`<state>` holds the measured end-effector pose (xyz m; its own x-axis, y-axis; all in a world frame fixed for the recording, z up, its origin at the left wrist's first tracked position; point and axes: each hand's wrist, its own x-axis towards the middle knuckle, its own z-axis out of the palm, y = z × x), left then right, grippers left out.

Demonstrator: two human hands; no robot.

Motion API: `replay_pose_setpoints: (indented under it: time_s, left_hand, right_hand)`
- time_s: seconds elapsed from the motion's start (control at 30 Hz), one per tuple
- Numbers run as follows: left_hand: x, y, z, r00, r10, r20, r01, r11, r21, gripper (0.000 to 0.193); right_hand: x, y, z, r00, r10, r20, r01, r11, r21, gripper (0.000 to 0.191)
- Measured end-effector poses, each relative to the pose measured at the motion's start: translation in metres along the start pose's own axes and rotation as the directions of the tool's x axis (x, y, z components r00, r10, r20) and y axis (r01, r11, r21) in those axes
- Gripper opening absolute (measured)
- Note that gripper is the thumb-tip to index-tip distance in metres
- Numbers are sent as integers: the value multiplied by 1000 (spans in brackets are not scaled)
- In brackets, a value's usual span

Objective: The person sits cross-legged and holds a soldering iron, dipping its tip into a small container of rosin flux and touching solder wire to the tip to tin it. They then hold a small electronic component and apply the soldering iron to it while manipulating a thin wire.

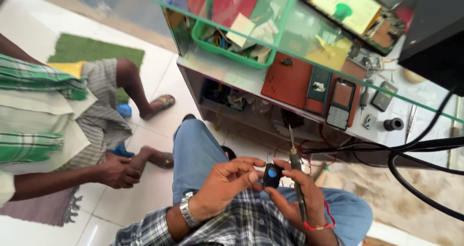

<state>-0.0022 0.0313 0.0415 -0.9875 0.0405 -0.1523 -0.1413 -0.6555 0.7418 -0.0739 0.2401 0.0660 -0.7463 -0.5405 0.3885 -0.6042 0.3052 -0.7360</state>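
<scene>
I see my left hand (226,184) with its grip closed around a small black device with a round blue button (272,175), thumb and fingertips pinching its left edge, a metal-link wristwatch (186,210) on that wrist. My right hand (296,196) supports the same device from the right and below, while its grip also clamps a slim soldering iron with a dark handle (296,176), the metal tip pointing up and away from me; a red cord (323,222) loops around that wrist. The device sits between both hands, held above my lap in blue jeans (195,149), just in front of the tabletop edge. Beyond the hands, the white tabletop (227,74) carries a reddish-brown work mat (288,80), an opened grey keypad phone (340,104) lying flat on it, and a green plastic basket of loose parts (232,45) further left. Black cables (411,151) run across from the right. To my left another person sits on the tiled floor (145,193), their hand (117,171) resting near their ankle, well apart from my hands, with a green mat (92,50) behind them.
</scene>
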Motion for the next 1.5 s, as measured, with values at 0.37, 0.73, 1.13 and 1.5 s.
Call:
replay_pose_setpoints:
  time_s: [0.37, 0.73, 1.13, 1.5]
  left_hand:
    - [-26, -45, 41, 1000, 11, -3, -10, 970, 245, 22]
    - [-18, -63, 55, 997, 83, 2, -78, 924, 374, 18]
    - [-13, -80, 73, 993, 100, 63, -117, 881, 459, 18]
    - [-45, -77, 53, 989, 113, 91, -145, 839, 525, 16]
  right_hand:
    - [-64, -2, -25, 999, 52, -7, -52, 996, 78, 61]
    - [-78, 15, -38, 999, 31, -11, -29, 995, 96, 61]
    - [-92, 23, -55, 993, 114, 31, -114, 993, 6, 62]
    - [-115, 11, -24, 999, 34, -10, -34, 999, 19, 63]
